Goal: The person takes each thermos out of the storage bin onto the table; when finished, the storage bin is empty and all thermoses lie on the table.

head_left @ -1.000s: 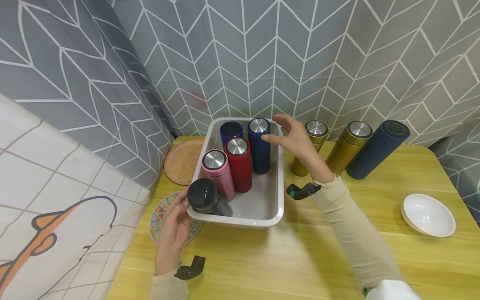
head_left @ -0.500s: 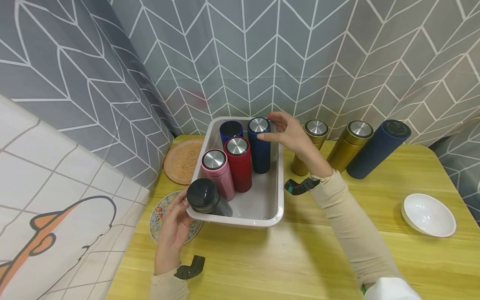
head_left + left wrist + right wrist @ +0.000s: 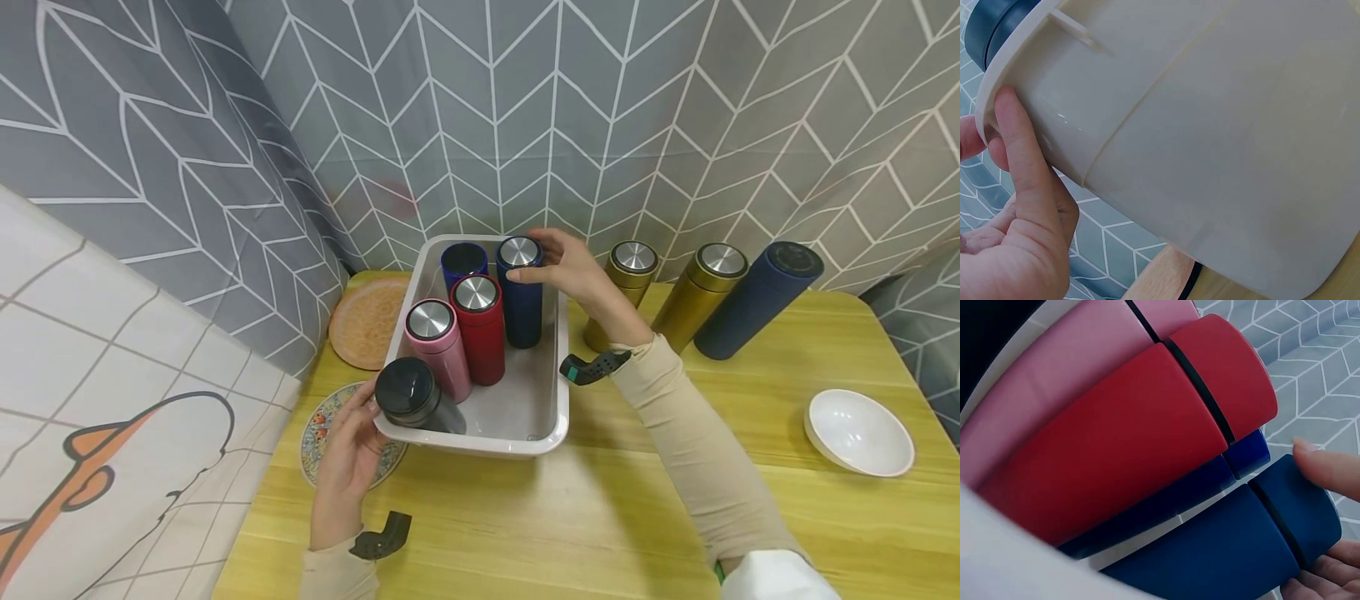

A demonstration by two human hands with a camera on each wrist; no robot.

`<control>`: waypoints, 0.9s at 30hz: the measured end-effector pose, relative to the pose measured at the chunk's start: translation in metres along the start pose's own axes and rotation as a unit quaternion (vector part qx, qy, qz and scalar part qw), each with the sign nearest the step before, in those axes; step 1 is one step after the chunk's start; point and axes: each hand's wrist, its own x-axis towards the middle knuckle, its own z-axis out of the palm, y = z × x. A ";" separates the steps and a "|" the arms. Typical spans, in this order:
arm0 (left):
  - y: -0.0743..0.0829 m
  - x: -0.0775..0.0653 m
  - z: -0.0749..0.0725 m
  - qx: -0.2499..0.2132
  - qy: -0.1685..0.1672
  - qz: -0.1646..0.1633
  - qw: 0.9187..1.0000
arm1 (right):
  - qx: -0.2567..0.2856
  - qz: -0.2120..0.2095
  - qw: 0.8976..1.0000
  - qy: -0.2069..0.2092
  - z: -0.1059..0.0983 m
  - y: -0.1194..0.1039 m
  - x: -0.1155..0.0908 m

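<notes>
A white plastic tub [image 3: 561, 375] holds several thermos bottles standing upright. At its near left corner my left hand [image 3: 351, 446] grips the rim, with fingers [image 3: 1025, 144] against the outer wall in the left wrist view. Beside that hand stands a dark bottle with a black lid [image 3: 407, 387]. My right hand [image 3: 573, 271] holds the lid end of a dark blue thermos [image 3: 1229, 544] at the tub's far right corner, thumb [image 3: 1329, 465] on one side and fingers on the other. Close by are a red thermos [image 3: 480, 333], a pink thermos [image 3: 442, 354] and a bright blue one [image 3: 463, 262].
Right of the tub, two gold thermoses [image 3: 632, 271] [image 3: 697, 292] and a navy bottle [image 3: 757, 300] stand on the wooden table [image 3: 525, 525]. A white bowl [image 3: 858, 433] sits further right. Left lie an orange round mat [image 3: 363, 325] and a patterned plate [image 3: 313, 442]. A grey curtain [image 3: 480, 117] hangs behind.
My right hand has moved slightly left, bringing its thumb and fingers in around the dark blue thermos's lid. The left hand stays at the tub's corner.
</notes>
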 end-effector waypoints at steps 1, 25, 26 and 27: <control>0.000 0.000 0.000 0.000 0.000 0.000 1.000 | -0.002 0.001 1.000 -0.001 0.000 0.001 0.000; 0.000 0.000 0.000 0.001 -0.006 0.000 1.000 | 0.001 -0.020 1.000 -0.002 0.005 0.011 0.004; 0.001 0.000 0.001 0.003 -0.003 -0.001 1.000 | -0.001 -0.023 1.000 -0.002 0.005 0.011 0.004; 0.001 0.000 0.001 0.004 0.000 -0.002 1.000 | -0.005 -0.025 1.000 -0.002 0.005 0.012 0.004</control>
